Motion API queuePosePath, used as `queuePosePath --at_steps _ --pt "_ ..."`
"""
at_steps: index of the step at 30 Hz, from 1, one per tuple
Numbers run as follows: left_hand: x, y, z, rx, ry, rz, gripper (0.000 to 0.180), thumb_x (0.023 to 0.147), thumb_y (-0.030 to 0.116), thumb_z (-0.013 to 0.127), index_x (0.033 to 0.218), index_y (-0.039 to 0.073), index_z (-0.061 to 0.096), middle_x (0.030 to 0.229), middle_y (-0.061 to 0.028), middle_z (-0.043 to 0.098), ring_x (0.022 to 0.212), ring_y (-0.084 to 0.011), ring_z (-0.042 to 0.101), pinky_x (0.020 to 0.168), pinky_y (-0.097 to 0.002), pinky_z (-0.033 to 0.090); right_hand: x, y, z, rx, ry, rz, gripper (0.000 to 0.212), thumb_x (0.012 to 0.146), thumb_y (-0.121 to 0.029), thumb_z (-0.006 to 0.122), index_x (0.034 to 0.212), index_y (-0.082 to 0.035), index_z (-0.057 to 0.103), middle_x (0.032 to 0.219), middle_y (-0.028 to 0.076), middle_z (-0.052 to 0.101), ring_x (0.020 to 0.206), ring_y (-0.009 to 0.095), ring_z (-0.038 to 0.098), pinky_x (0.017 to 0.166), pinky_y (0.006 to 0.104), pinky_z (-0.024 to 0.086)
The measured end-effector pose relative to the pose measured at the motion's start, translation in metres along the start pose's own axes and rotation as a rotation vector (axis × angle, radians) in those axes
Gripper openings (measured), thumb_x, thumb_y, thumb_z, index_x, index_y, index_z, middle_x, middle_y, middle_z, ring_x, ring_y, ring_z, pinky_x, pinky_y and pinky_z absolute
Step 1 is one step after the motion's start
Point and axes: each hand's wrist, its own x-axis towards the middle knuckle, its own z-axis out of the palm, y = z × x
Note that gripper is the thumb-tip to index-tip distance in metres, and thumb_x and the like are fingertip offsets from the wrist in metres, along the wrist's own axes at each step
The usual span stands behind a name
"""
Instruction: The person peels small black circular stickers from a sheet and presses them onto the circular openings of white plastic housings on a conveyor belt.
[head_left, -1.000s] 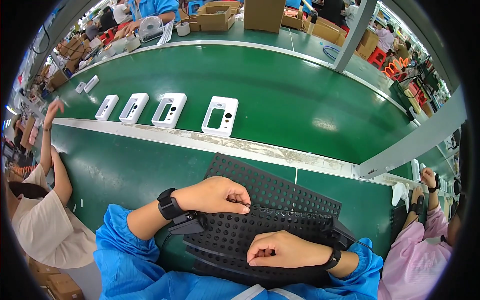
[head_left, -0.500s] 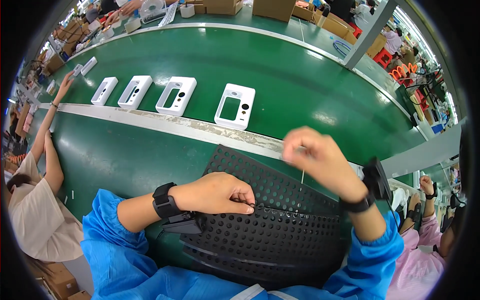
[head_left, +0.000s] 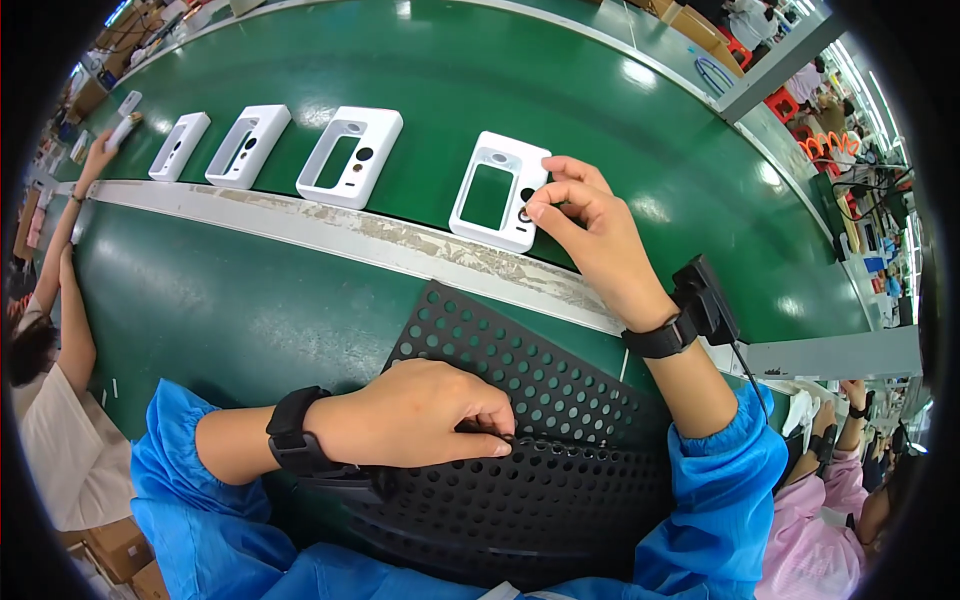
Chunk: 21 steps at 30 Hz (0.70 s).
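My right hand (head_left: 585, 225) reaches over the pale strip to the green belt, its pinched fingertips touching the right side of the nearest white plastic frame (head_left: 498, 190), by a small round hole. Whether a tiny part is between those fingers I cannot tell. My left hand (head_left: 420, 412) rests on the black perforated tray (head_left: 560, 400) in front of me, thumb and forefinger pinched together at the holes. Both wrists wear black bands, and both arms are in blue sleeves.
Three more white frames (head_left: 350, 156) (head_left: 247, 146) (head_left: 179, 146) lie in a row to the left on the green conveyor belt (head_left: 420, 80). A neighbour's arm (head_left: 70, 260) reaches in at the left. Another person in pink (head_left: 830, 510) sits at the lower right.
My right hand has left the black tray, swung up and forward, and come down on the white frame. The left hand stays pinched on the tray. The view has tilted closer to the belt.
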Motion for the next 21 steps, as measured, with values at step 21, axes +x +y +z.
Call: queuePosePath --at_steps 21 --pt "0.004 -0.006 -0.001 0.009 0.01 0.0 0.017 0.079 0.025 0.064 0.084 0.009 0.063 0.073 -0.0034 0.063 0.066 -0.0159 0.061 0.058 -0.0261 0.046 -0.014 0.018 -0.004 0.034 0.126 -0.037 0.001 0.083 -0.002 0.054 0.084 -0.003 0.055 0.119 0.008 0.039 0.095 0.012 0.049 0.079 0.0264 0.044"
